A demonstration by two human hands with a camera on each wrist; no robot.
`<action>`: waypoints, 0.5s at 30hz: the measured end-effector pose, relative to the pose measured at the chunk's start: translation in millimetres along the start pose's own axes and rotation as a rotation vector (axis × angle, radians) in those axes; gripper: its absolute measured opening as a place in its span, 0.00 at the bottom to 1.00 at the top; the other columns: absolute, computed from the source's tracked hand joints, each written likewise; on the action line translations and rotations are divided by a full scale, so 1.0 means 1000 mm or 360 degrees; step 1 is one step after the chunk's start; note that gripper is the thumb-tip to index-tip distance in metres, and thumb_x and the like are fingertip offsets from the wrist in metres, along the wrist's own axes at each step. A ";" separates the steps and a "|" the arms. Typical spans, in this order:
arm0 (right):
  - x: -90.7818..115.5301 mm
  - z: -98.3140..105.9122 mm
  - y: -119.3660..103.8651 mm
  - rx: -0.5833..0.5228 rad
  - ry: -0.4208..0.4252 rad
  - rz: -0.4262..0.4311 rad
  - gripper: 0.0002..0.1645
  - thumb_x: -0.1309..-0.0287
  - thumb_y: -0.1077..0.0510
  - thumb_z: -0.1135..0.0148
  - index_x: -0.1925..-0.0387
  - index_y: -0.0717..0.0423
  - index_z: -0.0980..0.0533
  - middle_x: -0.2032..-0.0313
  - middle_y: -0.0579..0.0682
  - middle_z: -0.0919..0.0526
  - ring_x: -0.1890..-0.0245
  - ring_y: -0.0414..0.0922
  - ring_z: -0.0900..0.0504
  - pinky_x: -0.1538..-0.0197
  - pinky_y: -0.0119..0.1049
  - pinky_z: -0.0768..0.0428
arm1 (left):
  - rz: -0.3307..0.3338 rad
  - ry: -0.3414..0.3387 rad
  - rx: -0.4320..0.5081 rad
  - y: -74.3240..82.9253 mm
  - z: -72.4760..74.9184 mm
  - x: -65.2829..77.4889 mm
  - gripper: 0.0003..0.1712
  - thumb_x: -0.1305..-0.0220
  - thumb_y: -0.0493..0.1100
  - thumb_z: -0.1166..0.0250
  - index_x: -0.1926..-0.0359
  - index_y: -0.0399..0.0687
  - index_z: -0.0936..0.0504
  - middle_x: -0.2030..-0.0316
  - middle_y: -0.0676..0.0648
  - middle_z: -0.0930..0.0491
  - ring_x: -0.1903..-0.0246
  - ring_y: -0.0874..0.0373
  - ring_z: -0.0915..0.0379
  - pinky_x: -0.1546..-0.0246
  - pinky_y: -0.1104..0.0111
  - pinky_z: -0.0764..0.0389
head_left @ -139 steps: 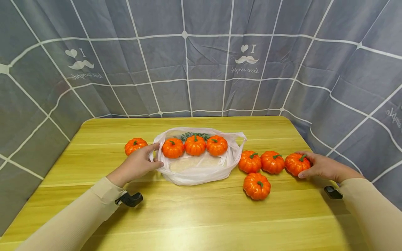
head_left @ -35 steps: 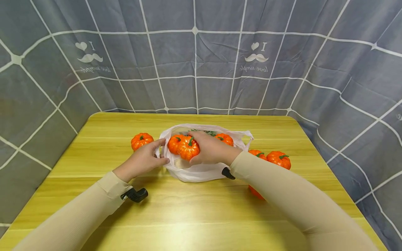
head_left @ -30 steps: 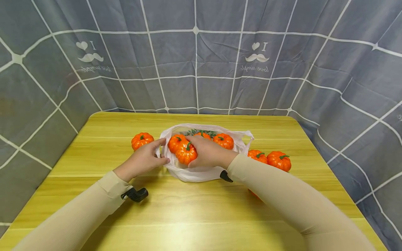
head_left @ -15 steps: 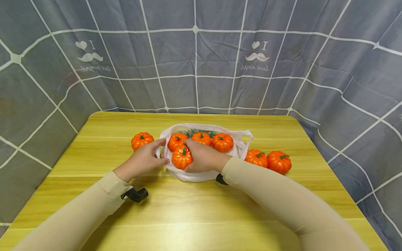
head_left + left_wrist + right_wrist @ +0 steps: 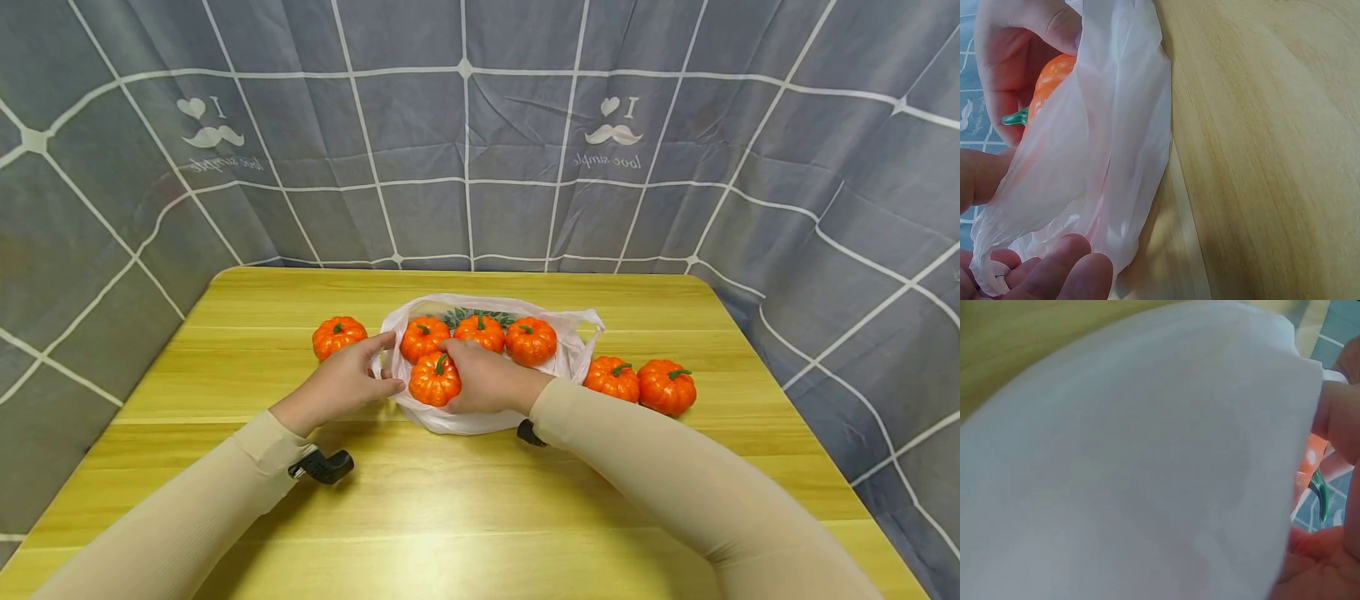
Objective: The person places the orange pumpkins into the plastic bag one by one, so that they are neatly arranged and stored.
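Note:
A white plastic bag (image 5: 465,423) lies open in the middle of the table. My left hand (image 5: 341,383) holds its left edge, with a handle looped over the curled fingers in the left wrist view. My right hand (image 5: 487,379) reaches into the bag and grips a small glossy orange pumpkin (image 5: 433,381) with a green stem, thumb toward me. Behind it in the bag sit a left pumpkin (image 5: 423,340), a middle pumpkin (image 5: 480,333) and a right pumpkin (image 5: 531,342). In the right wrist view, the bag's side (image 5: 1147,462) covers most of the held pumpkin.
One pumpkin (image 5: 337,336) stands on the wooden table (image 5: 420,517) beyond my left hand. Right of the bag, a nearer pumpkin (image 5: 611,379) sits beside an outer pumpkin (image 5: 667,387). My right sleeve (image 5: 660,475) crosses in front of them. A grey checked curtain (image 5: 510,158) surrounds the table.
My right hand has carried the pumpkin from the right end of the row into the bag, then lowered it toward the bag's front left. My left hand has kept hold of the bag.

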State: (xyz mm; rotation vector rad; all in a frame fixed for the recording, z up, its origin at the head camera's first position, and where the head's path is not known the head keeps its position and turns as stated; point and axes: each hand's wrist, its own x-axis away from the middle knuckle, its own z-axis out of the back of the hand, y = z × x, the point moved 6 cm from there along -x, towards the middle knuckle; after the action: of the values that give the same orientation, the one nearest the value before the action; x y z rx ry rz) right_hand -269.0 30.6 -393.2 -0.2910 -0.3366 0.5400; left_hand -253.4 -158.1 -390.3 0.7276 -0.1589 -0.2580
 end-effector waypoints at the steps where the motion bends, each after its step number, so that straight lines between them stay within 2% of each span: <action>1: 0.000 0.000 0.000 -0.0013 -0.0001 0.0012 0.55 0.42 0.46 0.22 0.21 0.52 0.42 0.28 0.56 0.28 0.30 0.53 0.26 0.26 0.56 0.29 | -0.0001 0.0001 -0.0001 0.000 0.000 0.000 0.50 0.37 0.47 0.25 0.21 0.34 0.38 0.25 0.35 0.30 0.79 0.57 0.36 0.76 0.68 0.30; 6: -0.002 -0.002 0.000 -0.0038 -0.0023 0.0052 0.54 0.41 0.47 0.22 0.22 0.55 0.40 0.27 0.55 0.28 0.27 0.52 0.28 0.23 0.47 0.32 | 0.0004 -0.0006 0.0004 0.001 0.001 0.001 0.50 0.37 0.47 0.25 0.21 0.35 0.38 0.26 0.36 0.29 0.81 0.57 0.37 0.78 0.68 0.31; 15: -0.001 -0.003 0.002 -0.0024 -0.0028 0.0074 0.53 0.39 0.45 0.24 0.20 0.52 0.40 0.26 0.55 0.28 0.26 0.51 0.28 0.22 0.48 0.33 | 0.0003 -0.0017 0.0005 -0.001 -0.001 0.001 0.50 0.36 0.47 0.27 0.21 0.34 0.39 0.24 0.35 0.32 0.80 0.57 0.37 0.76 0.67 0.30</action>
State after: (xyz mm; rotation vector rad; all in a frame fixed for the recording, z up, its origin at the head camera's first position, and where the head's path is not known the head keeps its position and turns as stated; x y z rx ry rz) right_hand -270.0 30.8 -396.9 -0.3093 -0.3516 0.5861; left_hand -252.2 -158.3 -391.2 0.7292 -0.1701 -0.2599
